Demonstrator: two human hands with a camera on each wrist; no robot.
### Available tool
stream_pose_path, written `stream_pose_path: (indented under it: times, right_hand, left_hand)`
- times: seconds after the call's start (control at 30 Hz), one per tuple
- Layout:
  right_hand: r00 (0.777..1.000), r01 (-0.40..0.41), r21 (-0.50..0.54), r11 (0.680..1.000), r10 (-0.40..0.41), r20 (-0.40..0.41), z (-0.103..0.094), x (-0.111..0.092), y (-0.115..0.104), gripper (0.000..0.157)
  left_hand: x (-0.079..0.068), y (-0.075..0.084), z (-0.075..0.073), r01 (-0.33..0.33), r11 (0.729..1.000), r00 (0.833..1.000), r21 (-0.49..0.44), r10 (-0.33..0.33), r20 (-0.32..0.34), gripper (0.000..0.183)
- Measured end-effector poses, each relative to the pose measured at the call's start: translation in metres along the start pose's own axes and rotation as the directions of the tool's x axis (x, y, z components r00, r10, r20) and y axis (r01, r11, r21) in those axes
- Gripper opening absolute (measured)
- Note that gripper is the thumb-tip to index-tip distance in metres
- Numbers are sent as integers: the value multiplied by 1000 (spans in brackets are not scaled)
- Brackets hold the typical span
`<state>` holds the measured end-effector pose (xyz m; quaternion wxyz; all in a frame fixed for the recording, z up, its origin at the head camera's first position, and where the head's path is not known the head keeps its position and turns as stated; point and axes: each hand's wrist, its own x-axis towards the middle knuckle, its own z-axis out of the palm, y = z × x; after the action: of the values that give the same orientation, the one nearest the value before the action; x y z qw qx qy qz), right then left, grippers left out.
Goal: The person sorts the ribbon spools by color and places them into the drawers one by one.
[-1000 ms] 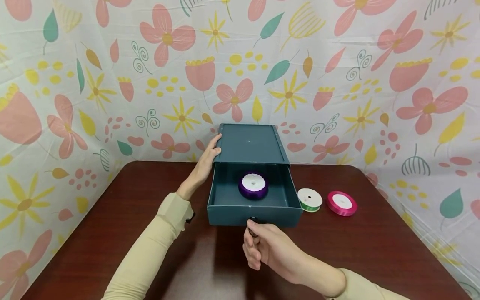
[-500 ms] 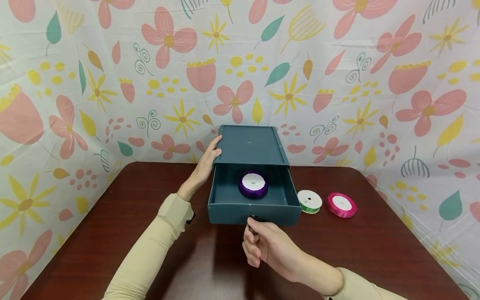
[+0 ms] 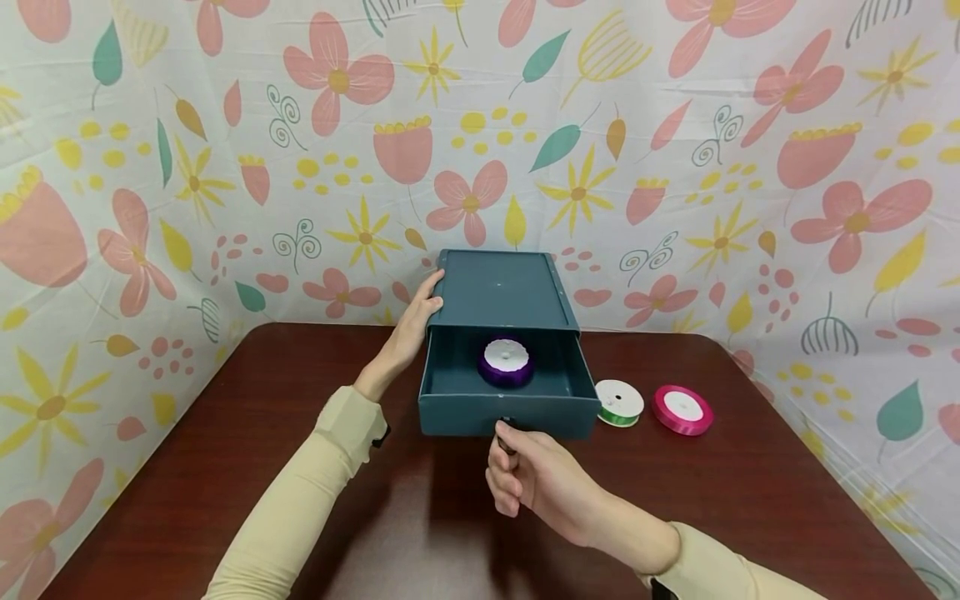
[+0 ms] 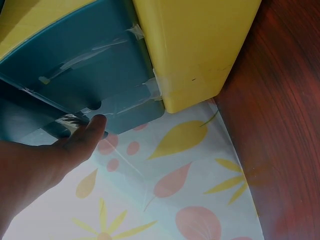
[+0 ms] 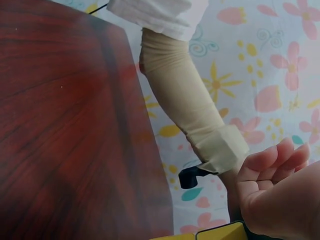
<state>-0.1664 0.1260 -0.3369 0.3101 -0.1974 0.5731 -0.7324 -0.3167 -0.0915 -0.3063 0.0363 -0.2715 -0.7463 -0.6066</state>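
A dark teal drawer box stands toward the back of the table with its drawer pulled well out. Inside the drawer lies a spool of purple ribbon with a white centre. My left hand rests along the box's left side, fingers extended; the left wrist view shows that hand against the teal wall, which carries clear tape. At the drawer's front, my right hand pinches the small dark drawer knob between thumb and fingers. The right wrist view shows its curled fingers, while the knob is out of sight there.
Right of the drawer, a white spool of green ribbon sits close by, then a spool of pink ribbon. A yellow block adjoins the teal box in the left wrist view. Flowered cloth hangs behind the dark red-brown table.
The drawer has slid a little way back into the box, carrying the purple ribbon spool; my right hand moved with it on the knob. My left hand has stayed on the box.
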Motion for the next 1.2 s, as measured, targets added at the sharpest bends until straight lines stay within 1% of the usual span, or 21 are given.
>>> stream_pose_path:
  times: [0.23,0.6,0.9,1.2]
  right_hand:
    - [1000,3,-26,1000,-4,-29,-4,6,-2,42]
    - [999,6,-32,999,-7,-52,-13,18,-6,42]
    - [996,16,-67,998,-22,-89,-21,29,-9,43]
    - [993,21,-69,997,-29,-113,-28,39,-11,43]
  left_hand:
    - [-1,-1,0,19,1000,1000,16,-19,0,61]
    - [-2,1,0,43,999,999,9,-43,10,61]
    - [-1,1,0,34,999,999,-6,-34,5,61]
    - [-1,0,0,49,999,999,-5,-49,13,61]
